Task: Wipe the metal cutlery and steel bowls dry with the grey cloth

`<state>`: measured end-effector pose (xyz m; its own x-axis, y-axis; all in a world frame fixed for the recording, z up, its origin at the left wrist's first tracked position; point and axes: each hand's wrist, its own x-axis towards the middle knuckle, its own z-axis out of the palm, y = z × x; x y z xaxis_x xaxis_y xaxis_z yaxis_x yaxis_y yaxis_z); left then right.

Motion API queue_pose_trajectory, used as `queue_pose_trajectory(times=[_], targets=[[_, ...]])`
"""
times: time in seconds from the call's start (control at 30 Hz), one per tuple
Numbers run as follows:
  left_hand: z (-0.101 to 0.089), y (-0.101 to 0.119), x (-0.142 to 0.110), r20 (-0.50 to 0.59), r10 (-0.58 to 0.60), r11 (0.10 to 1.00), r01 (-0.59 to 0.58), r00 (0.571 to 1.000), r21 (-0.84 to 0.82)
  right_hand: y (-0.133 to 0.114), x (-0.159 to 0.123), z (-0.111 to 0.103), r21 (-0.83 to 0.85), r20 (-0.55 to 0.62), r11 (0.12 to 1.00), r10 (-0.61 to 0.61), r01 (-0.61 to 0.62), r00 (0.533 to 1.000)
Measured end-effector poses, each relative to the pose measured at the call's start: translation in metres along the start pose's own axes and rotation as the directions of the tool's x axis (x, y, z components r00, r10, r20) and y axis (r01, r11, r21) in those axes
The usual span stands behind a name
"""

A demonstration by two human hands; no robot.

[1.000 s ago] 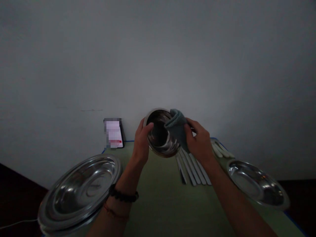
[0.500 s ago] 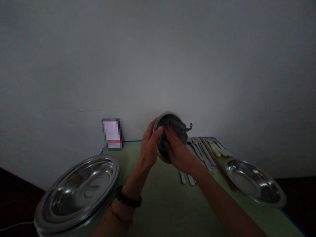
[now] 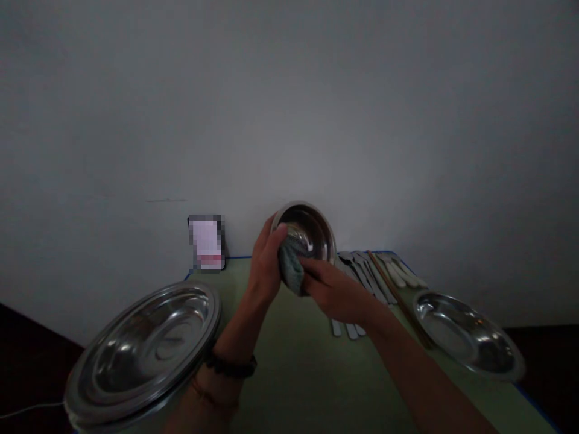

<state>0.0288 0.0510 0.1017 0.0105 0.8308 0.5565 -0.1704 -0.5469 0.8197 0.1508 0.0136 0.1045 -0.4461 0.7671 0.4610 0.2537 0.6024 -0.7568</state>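
Observation:
A round metal bowl [image 3: 319, 232] is tilted above the table, its shiny inside facing me. My left hand [image 3: 266, 262] grips the bowl's left side, thumb over the rim and fingers behind. A grey-green cloth [image 3: 292, 268] lies folded over the bowl's lower left rim, partly inside it. My right hand [image 3: 332, 286] pinches the cloth at that rim; its fingertips are partly hidden. Behind the right hand lie several pieces of metal cutlery [image 3: 368, 277].
Stacked large metal dishes [image 3: 104, 337] stand at the left. An oval metal dish [image 3: 470, 334] sits at the right, beside brown chopsticks [image 3: 400, 301] and several pale-handled utensils [image 3: 400, 271]. A blurred-out phone-like device [image 3: 207, 244] leans by the wall.
The cloth has gone from spread inside the bowl to bunched at its lower left rim. My right hand has moved down with it, and the bowl has shifted slightly left.

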Motion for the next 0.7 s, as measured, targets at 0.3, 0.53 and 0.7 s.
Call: queue_pose_trajectory(times=[0.3,0.53,0.7], targets=[[-0.008,0.016,0.004,-0.141,0.128,0.990,-0.119,0.982,0.073,0.002,-0.013,0.003,-0.611,0.000,0.791,0.036,-0.028,0.999],[0.004,0.010,-0.003,0.037,0.022,0.997,-0.019,0.999,-0.076,0.032,-0.011,-0.001,-0.733,-0.190,0.671,-0.042,-0.113,0.981],[0.015,0.004,-0.007,0.076,-0.006,0.996,0.013,0.997,-0.094,0.030,-0.007,-0.003,-0.659,-0.139,0.749,-0.036,-0.066,0.990]])
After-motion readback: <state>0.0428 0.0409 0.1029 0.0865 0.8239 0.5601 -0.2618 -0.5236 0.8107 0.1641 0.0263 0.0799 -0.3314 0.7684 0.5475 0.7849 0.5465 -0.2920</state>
